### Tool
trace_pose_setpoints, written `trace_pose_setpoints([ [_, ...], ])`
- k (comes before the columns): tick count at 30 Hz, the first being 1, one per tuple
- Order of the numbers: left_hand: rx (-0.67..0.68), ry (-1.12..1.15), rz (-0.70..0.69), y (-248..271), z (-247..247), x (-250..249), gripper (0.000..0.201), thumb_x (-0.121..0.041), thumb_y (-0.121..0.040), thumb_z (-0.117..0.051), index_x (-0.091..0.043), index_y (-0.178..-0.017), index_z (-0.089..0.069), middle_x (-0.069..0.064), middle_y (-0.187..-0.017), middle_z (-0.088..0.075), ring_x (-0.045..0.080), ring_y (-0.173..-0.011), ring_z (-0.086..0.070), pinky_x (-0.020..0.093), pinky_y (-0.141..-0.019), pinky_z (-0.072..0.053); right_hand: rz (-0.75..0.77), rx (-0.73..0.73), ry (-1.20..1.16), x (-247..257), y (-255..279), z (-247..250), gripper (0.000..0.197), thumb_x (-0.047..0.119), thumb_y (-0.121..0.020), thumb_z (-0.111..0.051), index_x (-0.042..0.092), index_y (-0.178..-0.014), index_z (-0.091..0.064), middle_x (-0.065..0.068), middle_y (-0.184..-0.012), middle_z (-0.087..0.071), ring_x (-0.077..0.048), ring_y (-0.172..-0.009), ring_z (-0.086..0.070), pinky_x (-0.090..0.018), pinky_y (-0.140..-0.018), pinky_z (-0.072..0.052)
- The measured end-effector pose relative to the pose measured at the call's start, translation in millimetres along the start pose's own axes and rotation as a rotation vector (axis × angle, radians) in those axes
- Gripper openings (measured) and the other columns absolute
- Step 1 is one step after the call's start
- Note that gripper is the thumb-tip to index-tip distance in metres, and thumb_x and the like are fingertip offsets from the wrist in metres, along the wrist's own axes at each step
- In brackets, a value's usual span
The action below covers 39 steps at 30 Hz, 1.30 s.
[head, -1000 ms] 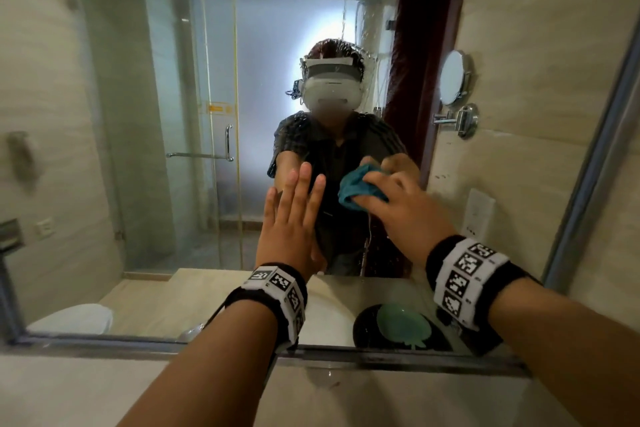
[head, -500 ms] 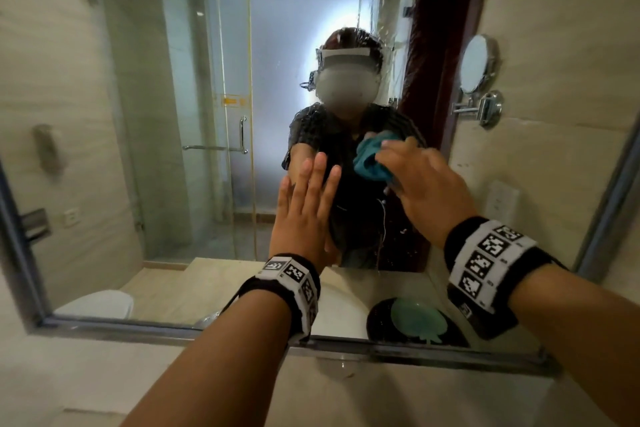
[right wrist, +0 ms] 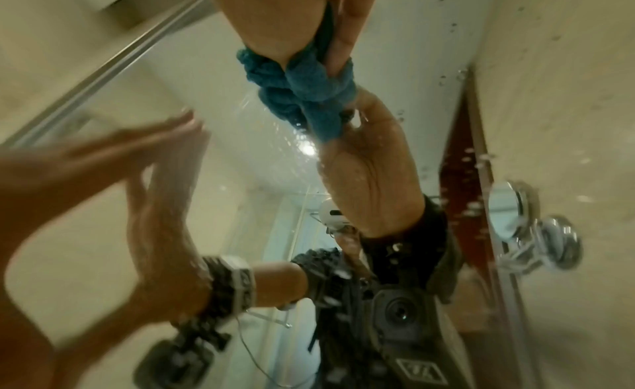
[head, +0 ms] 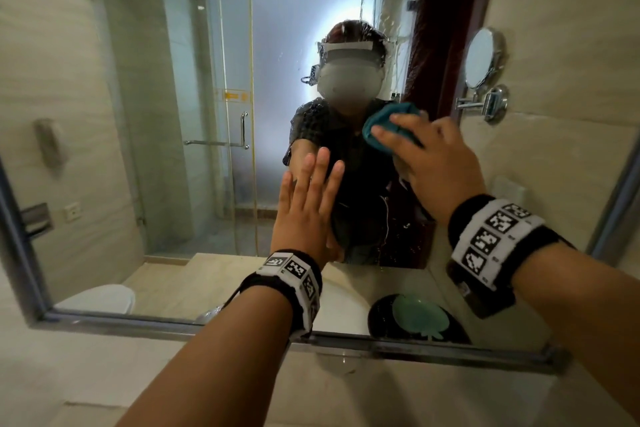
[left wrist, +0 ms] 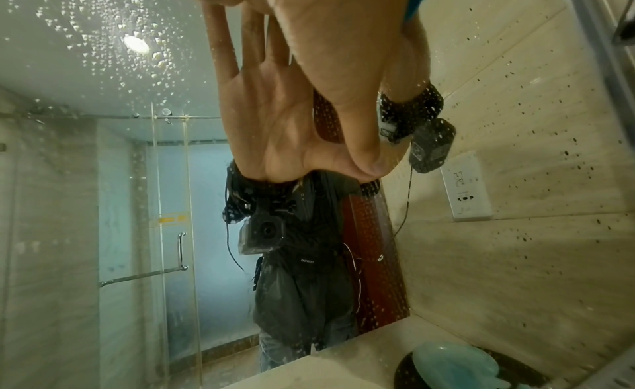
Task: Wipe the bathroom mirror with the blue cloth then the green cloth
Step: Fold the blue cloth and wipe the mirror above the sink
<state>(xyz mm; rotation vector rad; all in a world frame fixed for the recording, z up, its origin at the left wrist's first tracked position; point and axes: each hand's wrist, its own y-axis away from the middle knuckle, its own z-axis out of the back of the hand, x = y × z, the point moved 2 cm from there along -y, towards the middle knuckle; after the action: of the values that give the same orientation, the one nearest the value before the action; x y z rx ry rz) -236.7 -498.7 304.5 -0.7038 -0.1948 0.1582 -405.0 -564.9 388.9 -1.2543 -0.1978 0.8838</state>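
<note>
The right hand [head: 436, 163] grips the blue cloth [head: 388, 128], fingers curled round the bunched fabric, and presses it against the bathroom mirror [head: 145, 107]. In the right wrist view the blue cloth [right wrist: 305, 93] is crumpled into a wad; its long axis runs roughly along the fingers, and its free end projects past the fingertips onto the glass. The left hand [head: 308, 208] lies flat on the mirror with straight fingers pointing upward, just left of and below the cloth, holding nothing. Water droplets [left wrist: 113, 41] cover the glass above the left hand. The green cloth [head: 419, 317] shows as a reflection low in the mirror, below the right wrist, lying in a dark dish [head: 381, 322] on the table [head: 346, 385].
</note>
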Motion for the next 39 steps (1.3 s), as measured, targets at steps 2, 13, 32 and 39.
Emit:
trace_pose_setpoints([
  [2,-0.012,-0.006,-0.004,0.4,0.4,0.1,0.139,-0.065,-0.061,-0.072,-0.018,-0.14,0.033,0.006,-0.147,0.038,0.026,-0.137,0.032,0.044,-0.111,0.021,-0.109,-0.035,-0.027,3.9,-5.4,0.5,0.054,0.005,-0.078,-0.069,0.025,-0.127,-0.058,-0.006,-0.129,-0.054,-0.025,-0.096,-0.032,-0.037,-0.067,-0.049],
  [13,-0.016,0.017,-0.049,17.2,2.4,-1.6,0.12,-0.057,-0.074,-0.066,-0.018,-0.144,0.024,0.008,-0.151,0.03,0.025,-0.141,0.025,0.046,-0.117,0.006,0.266,0.15,-0.057,24.0,89.5,-21.2,0.063,-0.003,-0.063,-0.073,0.021,-0.119,-0.06,-0.011,-0.122,-0.056,-0.029,-0.087,-0.046,-0.039,-0.067,-0.056],
  [32,0.01,0.07,-0.019,49.9,-46.3,-21.0,0.134,-0.057,-0.06,-0.076,-0.017,-0.146,0.02,0.005,-0.153,0.024,0.023,-0.141,0.023,0.042,-0.116,0.011,0.274,0.347,-0.144,37.5,163.4,-41.9,0.078,-0.007,-0.052,-0.085,0.02,-0.12,-0.059,-0.014,-0.119,-0.058,-0.037,-0.076,-0.056,-0.042,-0.05,-0.053],
  [39,-0.008,0.074,-0.006,56.8,-51.7,-20.8,0.13,-0.053,-0.063,-0.076,-0.018,-0.147,0.017,0.004,-0.154,0.023,0.023,-0.141,0.024,0.039,-0.117,0.012,-0.125,0.161,-0.188,31.7,95.4,-23.8,0.052,0.002,-0.076,-0.069,0.022,-0.124,-0.06,-0.012,-0.125,-0.055,-0.03,-0.099,-0.038,-0.04,-0.072,-0.05],
])
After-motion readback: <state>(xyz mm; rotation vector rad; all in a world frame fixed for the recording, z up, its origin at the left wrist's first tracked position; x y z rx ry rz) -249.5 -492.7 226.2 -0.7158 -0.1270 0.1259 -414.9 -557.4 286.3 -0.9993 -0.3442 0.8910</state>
